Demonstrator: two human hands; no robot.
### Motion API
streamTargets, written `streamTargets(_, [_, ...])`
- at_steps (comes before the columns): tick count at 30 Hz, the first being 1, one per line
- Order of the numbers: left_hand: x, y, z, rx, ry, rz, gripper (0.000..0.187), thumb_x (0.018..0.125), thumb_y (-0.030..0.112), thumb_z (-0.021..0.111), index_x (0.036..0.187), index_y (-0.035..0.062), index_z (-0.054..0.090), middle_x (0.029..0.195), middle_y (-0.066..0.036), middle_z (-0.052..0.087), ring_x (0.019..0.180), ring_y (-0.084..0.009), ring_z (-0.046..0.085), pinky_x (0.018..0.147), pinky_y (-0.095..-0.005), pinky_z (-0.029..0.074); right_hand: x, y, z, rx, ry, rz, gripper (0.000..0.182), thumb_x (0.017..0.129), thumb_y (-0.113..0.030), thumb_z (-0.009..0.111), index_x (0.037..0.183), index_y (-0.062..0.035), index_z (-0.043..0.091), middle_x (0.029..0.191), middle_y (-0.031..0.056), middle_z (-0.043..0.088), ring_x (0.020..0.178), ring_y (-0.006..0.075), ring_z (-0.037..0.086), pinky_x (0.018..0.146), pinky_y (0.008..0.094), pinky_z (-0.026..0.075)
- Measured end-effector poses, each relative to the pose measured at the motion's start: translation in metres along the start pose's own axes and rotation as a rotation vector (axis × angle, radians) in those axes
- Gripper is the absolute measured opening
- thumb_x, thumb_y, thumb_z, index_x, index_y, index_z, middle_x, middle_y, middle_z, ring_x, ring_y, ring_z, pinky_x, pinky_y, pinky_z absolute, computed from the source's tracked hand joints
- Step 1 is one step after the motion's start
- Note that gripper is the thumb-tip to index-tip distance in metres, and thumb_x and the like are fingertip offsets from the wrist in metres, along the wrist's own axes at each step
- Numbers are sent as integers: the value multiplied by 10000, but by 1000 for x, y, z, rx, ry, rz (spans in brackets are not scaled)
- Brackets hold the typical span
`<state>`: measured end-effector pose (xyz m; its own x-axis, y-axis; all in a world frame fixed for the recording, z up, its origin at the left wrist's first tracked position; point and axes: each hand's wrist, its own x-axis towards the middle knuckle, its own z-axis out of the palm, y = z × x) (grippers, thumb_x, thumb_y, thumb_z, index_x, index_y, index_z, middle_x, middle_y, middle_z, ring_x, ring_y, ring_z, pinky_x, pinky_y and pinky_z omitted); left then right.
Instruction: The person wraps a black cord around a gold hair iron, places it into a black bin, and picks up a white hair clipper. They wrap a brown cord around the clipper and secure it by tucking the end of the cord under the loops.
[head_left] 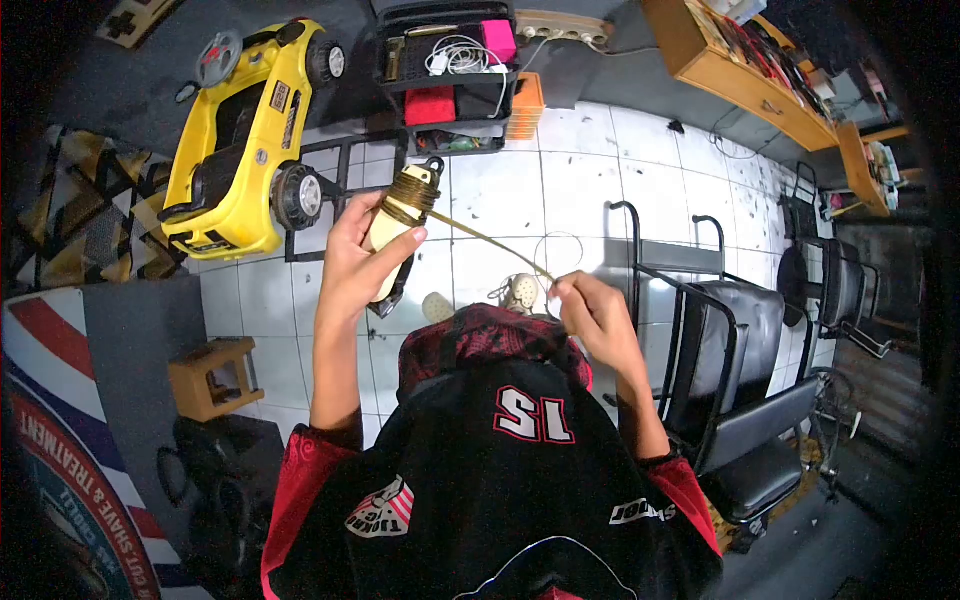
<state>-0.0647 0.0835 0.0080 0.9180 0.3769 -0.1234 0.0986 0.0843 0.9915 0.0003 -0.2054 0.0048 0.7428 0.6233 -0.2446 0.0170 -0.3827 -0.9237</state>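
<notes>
My left hand grips one hair clipper above tiled floor; my right hand pinches one cord, partly wound around it. One black trolley holds white cables, one pink box.

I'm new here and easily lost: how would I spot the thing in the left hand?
Find the yellow plastic toy car at upper left. Right of its lower black wheel, the bare left hand holds what looks like a cream-coloured hair clipper. Unlike its neighbours, it is wrapped in olive-brown cord, one straight length running to the bare right hand.
</notes>
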Motion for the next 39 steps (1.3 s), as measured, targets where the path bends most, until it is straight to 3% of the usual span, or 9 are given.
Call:
streamTargets(4, [0, -11, 0, 92, -50, 53, 510, 746, 44, 786, 1186, -43, 543, 1081, -94, 637, 965, -158, 617, 852, -277, 489, -11, -14, -5, 394, -271, -29, 290, 1030, -176, 438, 834, 9, 545, 532, -27, 408, 482, 46, 392, 442, 244, 290])
streamTargets(7, [-5, -6, 11, 610, -90, 360, 520, 688, 95, 812, 1146, -26, 598, 1057, -111, 646, 948, -242, 641, 862, -319, 494, -14, -31, -9, 534, -321, -99, 307, 1039, -179, 418, 829, 4, 546, 549, -35, 412, 484, 38, 370, 441, 222, 268])
streamTargets(8, [-11, -2, 18, 699, -115, 305, 563, 647, 150, 810, 1154, -10, 626, 1037, -152, 647, 956, -323, 648, 878, -344, 493, -13, -38, -9, 563, -331, -107, 293, 1035, -170, 430, 831, 7, 544, 561, -39, 422, 490, 32, 366, 441, 217, 260])
streamTargets(15, [-39, -8, 60, 776, -589, 18, 538, 698, 278, 750, 1167, 41, 633, 863, -219, 676, 808, -389, 660, 752, -435, 525, 19, -45, 5, 650, -223, -40, 285, 996, -238, 541, 925, 31, 604, 576, -45, 466, 496, 23, 362, 448, 201, 259])
streamTargets(17, [-41, -9, 65, 762, -718, -19, 434, 702, 297, 775, 1010, 11, 669, 807, -205, 682, 748, -354, 675, 695, -414, 526, 27, -37, 3, 612, -201, -2, 281, 982, -230, 561, 943, 41, 623, 571, -38, 489, 497, 30, 394, 459, 201, 295])
streamTargets(22, [-53, -20, 70, 735, -755, 145, 457, 705, 283, 781, 1023, 0, 616, 904, -246, 664, 824, -389, 663, 722, -421, 520, 41, -30, 5, 221, -55, 12, 282, 958, -182, 571, 834, 59, 649, 550, -14, 524, 465, 30, 400, 425, 214, 294])
streamTargets(25, [-49, -16, 74, 665, -843, -23, 579, 702, 251, 794, 1095, -35, 480, 911, -250, 666, 837, -403, 662, 743, -420, 524, 47, -30, 7, -21, -12, -98, 324, 924, -188, 600, 729, 63, 659, 562, 59, 615, 471, 69, 475, 444, 245, 367])
streamTargets(28, [-52, -21, 77, 636, -784, 78, 653, 705, 229, 802, 1095, -36, 351, 940, -254, 670, 843, -413, 662, 753, -423, 526, 57, -19, 12, -130, -12, -222, 323, 899, -183, 616, 710, 75, 666, 549, 113, 629, 447, 126, 497, 460, 296, 410])
streamTargets(39, [-59, -12, 74, 647, -741, 110, 607, 716, 232, 805, 1151, 24, 435, 1017, -195, 685, 901, -383, 672, 735, -448, 534, 87, 28, 2, -49, -484, 103, 224, 891, -192, 675, 776, -3, 700, 598, 27, 623, 453, 65, 468, 411, 228, 349])
